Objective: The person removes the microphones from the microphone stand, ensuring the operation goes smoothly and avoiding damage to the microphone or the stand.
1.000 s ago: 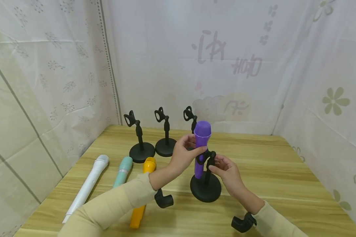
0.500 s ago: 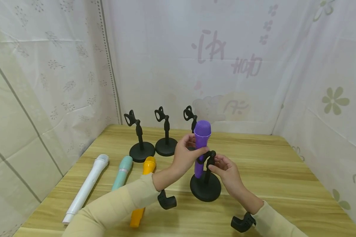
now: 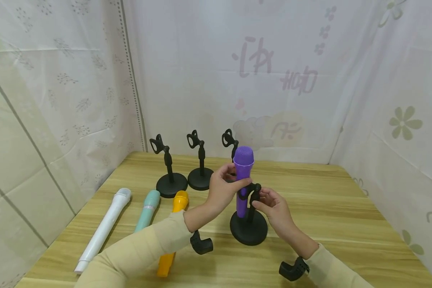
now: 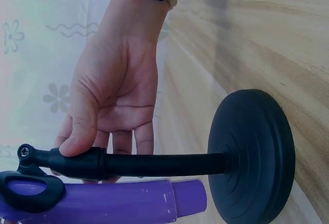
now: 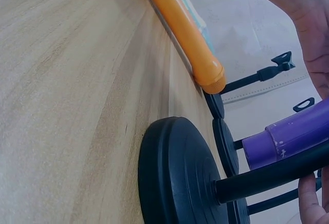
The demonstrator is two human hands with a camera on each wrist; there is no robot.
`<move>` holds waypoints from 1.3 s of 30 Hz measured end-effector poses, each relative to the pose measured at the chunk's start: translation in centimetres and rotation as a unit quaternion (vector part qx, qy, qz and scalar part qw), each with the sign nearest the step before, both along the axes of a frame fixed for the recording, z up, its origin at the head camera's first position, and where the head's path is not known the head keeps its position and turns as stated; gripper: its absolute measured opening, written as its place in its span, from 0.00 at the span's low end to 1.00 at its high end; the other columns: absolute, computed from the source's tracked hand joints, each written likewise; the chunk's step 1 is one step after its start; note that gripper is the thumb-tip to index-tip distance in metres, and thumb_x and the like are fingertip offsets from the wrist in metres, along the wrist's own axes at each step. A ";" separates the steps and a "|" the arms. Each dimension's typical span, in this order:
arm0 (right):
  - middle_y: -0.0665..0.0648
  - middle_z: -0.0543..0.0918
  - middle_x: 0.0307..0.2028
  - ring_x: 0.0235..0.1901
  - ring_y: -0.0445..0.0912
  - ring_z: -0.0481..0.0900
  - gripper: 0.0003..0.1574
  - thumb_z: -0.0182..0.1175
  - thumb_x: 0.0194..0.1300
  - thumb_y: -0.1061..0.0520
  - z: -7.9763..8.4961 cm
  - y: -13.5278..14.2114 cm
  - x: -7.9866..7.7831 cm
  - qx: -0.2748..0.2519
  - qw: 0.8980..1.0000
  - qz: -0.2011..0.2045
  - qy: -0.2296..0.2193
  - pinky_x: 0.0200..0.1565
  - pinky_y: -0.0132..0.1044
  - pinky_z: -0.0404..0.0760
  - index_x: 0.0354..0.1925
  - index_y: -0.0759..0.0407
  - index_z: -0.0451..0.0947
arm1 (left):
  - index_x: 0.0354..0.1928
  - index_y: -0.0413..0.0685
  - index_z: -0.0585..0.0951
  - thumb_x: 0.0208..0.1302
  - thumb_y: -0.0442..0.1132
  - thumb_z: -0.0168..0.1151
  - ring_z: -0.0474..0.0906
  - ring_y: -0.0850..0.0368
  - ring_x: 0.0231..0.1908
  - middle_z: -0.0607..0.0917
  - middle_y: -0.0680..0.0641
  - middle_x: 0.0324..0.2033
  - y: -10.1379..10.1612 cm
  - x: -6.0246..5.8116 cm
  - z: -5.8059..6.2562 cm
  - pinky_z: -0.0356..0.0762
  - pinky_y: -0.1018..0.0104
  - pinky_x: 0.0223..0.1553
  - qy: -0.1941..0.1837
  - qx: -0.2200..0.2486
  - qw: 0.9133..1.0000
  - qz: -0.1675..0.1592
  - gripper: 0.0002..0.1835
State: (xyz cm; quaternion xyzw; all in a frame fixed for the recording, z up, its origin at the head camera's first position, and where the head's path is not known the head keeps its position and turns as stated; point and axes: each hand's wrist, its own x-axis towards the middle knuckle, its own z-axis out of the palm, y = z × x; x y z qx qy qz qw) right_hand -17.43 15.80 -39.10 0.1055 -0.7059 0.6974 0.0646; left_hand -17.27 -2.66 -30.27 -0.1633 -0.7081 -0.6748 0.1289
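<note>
A purple microphone [image 3: 244, 158] stands nearly upright in the clip of a black desk stand [image 3: 249, 229], its mesh head at the top. My left hand [image 3: 221, 190] grips the microphone's body, thumb in front and fingers behind. On the other side, my right hand [image 3: 278, 212] pinches the stand's post just below the clip joint. The left wrist view shows that hand's thumb on the thick collar, with the clip ring [image 4: 36, 190] around the purple body. The microphone's lower end [image 5: 262, 149] hangs beside the post, above the round base [image 5: 177, 172].
Three more black stands [image 3: 171, 184] are lined up at the back, the rightmost partly hidden. White [image 3: 104, 228], mint green [image 3: 147, 210] and orange [image 3: 180, 202] microphones lie at the left of the wooden table [image 3: 327, 216]. My left sleeve covers part of the green and orange ones.
Both hands keep their hold on the microphone and the stand. The left wrist has shifted slightly to the right; the other microphones and stands lie as before.
</note>
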 end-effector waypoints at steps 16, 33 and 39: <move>0.55 0.80 0.42 0.42 0.46 0.80 0.21 0.63 0.62 0.69 -0.1 -0.2 0.1 -0.007 1.000 0.010 0.016 0.46 0.38 0.82 0.54 0.71 0.72 | 0.46 0.44 0.83 0.51 0.39 0.76 0.77 0.53 0.32 0.83 0.47 0.35 0.0 -2.8 -2.6 0.78 0.64 0.34 0.007 0.036 0.999 -0.008 0.19; 0.57 0.79 0.43 0.43 0.46 0.80 0.23 0.64 0.63 0.67 -0.1 0.0 0.0 -0.006 1.000 0.018 0.014 0.47 0.37 0.81 0.55 0.72 0.71 | 0.47 0.46 0.82 0.52 0.42 0.75 0.77 0.51 0.34 0.83 0.47 0.36 -0.3 -2.9 -1.3 0.82 0.61 0.33 -0.020 0.049 0.998 -0.023 0.20; 0.59 0.78 0.44 0.43 0.46 0.80 0.23 0.64 0.63 0.66 0.0 0.1 0.0 -0.005 1.000 0.019 0.012 0.48 0.37 0.80 0.55 0.72 0.71 | 0.47 0.46 0.82 0.52 0.43 0.76 0.77 0.44 0.37 0.83 0.47 0.38 -0.3 -3.1 -0.9 0.80 0.62 0.35 -0.032 0.052 0.998 -0.020 0.21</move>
